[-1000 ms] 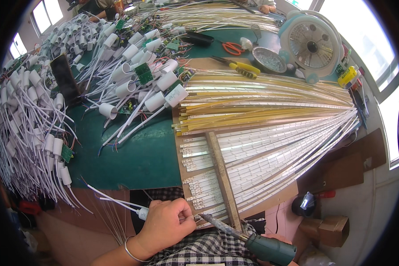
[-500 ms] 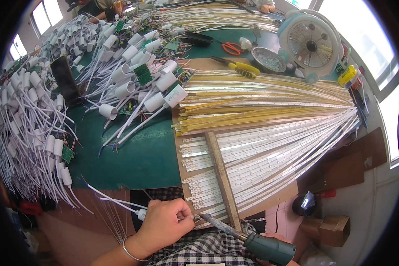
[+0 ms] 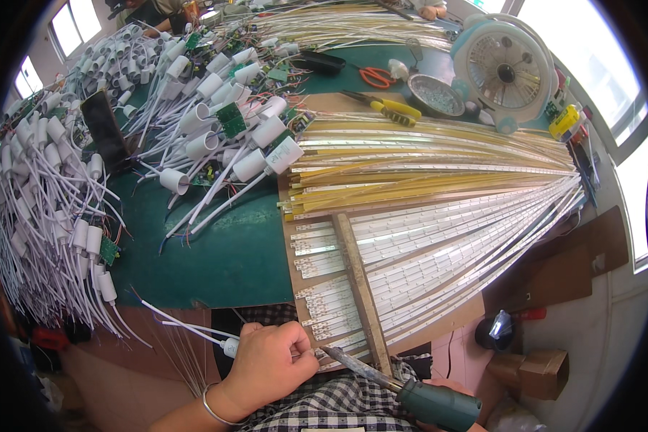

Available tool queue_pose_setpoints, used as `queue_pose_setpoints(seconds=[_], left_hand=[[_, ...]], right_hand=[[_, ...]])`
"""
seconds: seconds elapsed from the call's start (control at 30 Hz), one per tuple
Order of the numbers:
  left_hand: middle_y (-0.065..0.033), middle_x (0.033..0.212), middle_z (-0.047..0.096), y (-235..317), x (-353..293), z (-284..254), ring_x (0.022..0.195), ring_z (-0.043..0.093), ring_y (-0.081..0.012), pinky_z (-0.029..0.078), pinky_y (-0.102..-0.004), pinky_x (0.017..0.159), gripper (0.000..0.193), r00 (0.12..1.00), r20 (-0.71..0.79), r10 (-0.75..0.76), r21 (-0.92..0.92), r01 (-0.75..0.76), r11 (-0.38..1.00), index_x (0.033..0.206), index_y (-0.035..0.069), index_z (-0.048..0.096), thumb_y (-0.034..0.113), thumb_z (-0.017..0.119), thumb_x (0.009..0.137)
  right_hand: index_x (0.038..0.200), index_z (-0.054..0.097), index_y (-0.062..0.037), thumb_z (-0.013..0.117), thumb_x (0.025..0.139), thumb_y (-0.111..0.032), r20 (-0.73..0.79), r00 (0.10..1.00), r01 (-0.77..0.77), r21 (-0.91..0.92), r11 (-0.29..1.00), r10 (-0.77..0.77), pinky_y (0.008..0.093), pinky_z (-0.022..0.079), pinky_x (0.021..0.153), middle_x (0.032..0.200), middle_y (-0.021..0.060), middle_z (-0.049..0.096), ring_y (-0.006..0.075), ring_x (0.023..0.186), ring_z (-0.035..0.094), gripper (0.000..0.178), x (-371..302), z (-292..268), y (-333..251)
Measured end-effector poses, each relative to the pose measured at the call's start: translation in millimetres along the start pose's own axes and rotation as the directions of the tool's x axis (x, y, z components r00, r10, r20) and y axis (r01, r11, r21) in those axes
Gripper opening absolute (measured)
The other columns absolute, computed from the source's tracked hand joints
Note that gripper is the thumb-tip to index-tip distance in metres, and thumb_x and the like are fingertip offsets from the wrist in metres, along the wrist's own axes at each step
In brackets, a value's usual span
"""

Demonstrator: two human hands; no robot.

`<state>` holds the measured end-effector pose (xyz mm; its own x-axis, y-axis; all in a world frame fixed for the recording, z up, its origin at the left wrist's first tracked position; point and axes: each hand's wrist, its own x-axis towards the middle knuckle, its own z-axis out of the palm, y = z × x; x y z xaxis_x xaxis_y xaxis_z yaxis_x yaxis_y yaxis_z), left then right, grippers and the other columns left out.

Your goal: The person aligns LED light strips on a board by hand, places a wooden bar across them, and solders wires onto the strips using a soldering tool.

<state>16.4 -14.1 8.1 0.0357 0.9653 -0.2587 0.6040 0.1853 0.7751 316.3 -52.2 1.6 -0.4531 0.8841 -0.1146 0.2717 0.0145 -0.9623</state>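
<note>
My left hand (image 3: 270, 363) is closed, thumb and fingers pinched together at the near ends of the LED strips (image 3: 425, 266). A white cylindrical cap with white cables (image 3: 229, 347) sticks out on its left side; the rest is hidden by the hand. Close to those fingertips is the tip of a soldering iron (image 3: 367, 371) with a dark green handle. My right hand (image 3: 450, 387) grips that handle and is mostly hidden behind it. Whether the iron touches a strip or wire is too small to tell. A wooden bar (image 3: 360, 288) lies across the strips.
White caps with cables and green circuit boards (image 3: 230, 120) pile up on the left. Farther back are yellow-handled pliers (image 3: 399, 111), orange scissors (image 3: 378, 77), a metal bowl (image 3: 435, 97) and a fan (image 3: 506, 72). A phone (image 3: 105, 131) stands in the pile. Other people's hands show at the far edge.
My left hand has shifted very slightly to the right. The iron and my right hand are almost unmoved.
</note>
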Motion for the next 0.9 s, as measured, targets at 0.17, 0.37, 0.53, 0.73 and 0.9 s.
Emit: queue_pose_setpoints(seconds=[0.17,0.37,0.53,0.73,0.9], left_hand=[[-0.0007,0.062,0.062,1,-1,1,0.06,0.061,-0.021,0.038,-0.0388,0.073,0.013,1.0,-0.015,0.002,-0.016,-0.002,1.0,0.072,0.009,0.058,0.017,0.068,0.071],[0.0003,0.062,0.062,-1,-1,1,0.059,0.06,-0.0198,0.038,-0.0386,0.074,0.012,1.0,-0.021,0.019,-0.02,-0.019,1.0,0.072,0.009,0.058,0.016,0.068,0.07],[0.0003,0.062,0.062,-1,-1,2,0.059,0.06,-0.0197,0.038,-0.0384,0.074,0.013,1.0,-0.012,-0.004,-0.032,0.004,0.999,0.072,0.009,0.058,0.016,0.069,0.07],[-0.0001,0.062,0.061,0,-1,2,0.058,0.06,-0.0201,0.039,-0.0381,0.074,0.013,1.0,-0.016,-0.002,-0.03,0.002,1.0,0.072,0.009,0.058,0.017,0.069,0.07],[-0.0005,0.061,0.061,-1,-1,2,0.058,0.06,-0.0204,0.039,-0.0381,0.073,0.013,1.0,-0.02,-0.003,-0.024,0.003,1.0,0.072,0.009,0.059,0.017,0.069,0.07]], right_hand=[[0.126,0.05,0.0037,0.07,0.086,-0.02,-0.004,1.0,-0.005,-0.039,0.999,0.005,0.0322,0.049,0.083,0.111,0.0133,0.062,0.02,0.093,0.061,0.05,-3,0,3],[0.123,0.052,0.004,0.071,0.086,-0.022,-0.029,1.0,0.009,0.009,1.0,-0.009,0.0333,0.049,0.083,0.111,0.0141,0.062,0.0218,0.094,0.061,0.049,-3,3,0],[0.122,0.053,0.0043,0.07,0.087,-0.026,-0.009,0.999,0.038,-0.006,0.999,-0.039,0.0348,0.049,0.084,0.112,0.015,0.061,0.0236,0.096,0.061,0.05,0,1,2],[0.125,0.052,0.0037,0.07,0.086,-0.03,0.008,0.993,0.117,-0.057,0.992,-0.116,0.0365,0.047,0.088,0.115,0.0153,0.06,0.0249,0.101,0.059,0.055,1,1,3],[0.125,0.052,0.0023,0.071,0.086,-0.025,-0.013,1.0,0.006,0.022,1.0,-0.006,0.0358,0.046,0.089,0.116,0.0145,0.059,0.0235,0.103,0.057,0.052,-3,-3,-7]])
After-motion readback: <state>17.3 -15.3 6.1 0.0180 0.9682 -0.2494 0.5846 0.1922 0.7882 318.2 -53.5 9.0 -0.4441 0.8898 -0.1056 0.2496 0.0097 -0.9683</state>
